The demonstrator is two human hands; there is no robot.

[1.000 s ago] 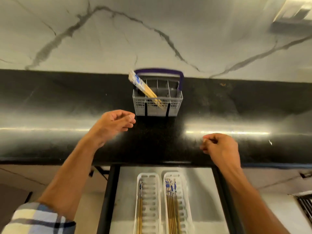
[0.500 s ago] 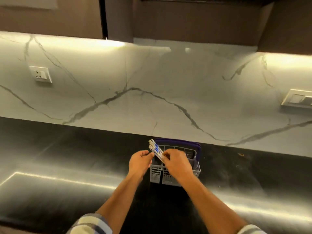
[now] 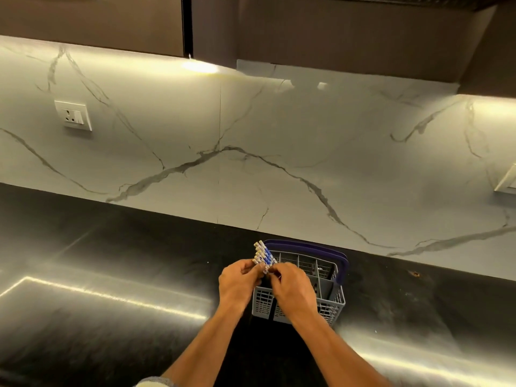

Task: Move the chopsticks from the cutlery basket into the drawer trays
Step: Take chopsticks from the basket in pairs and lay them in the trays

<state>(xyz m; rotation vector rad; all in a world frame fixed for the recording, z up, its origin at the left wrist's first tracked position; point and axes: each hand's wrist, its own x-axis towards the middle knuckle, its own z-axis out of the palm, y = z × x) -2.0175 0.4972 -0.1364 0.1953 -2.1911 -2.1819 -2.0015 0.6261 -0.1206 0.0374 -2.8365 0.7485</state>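
Note:
A grey cutlery basket (image 3: pixel 324 275) with a dark blue handle stands on the black counter near the marble wall. A bunch of chopsticks (image 3: pixel 262 255) with blue and white patterned tops sticks up from its left front corner, leaning left. My left hand (image 3: pixel 237 283) pinches the bunch from the left. My right hand (image 3: pixel 293 286) closes on the same bunch from the right, in front of the basket. The chopsticks' lower ends are hidden behind my hands. The drawer and its trays are out of view.
The glossy black counter (image 3: pixel 111 317) runs left and right of the basket. A marble backsplash (image 3: pixel 251 163) rises behind it, with a wall socket (image 3: pixel 73 115) at the left and a switch plate (image 3: pixel 506 180) at the right. Dark cabinets (image 3: pixel 335 32) hang above.
My view has tilted up from the open drawer to the counter and wall. Both hands went from hovering apart to the basket and closed on the chopsticks.

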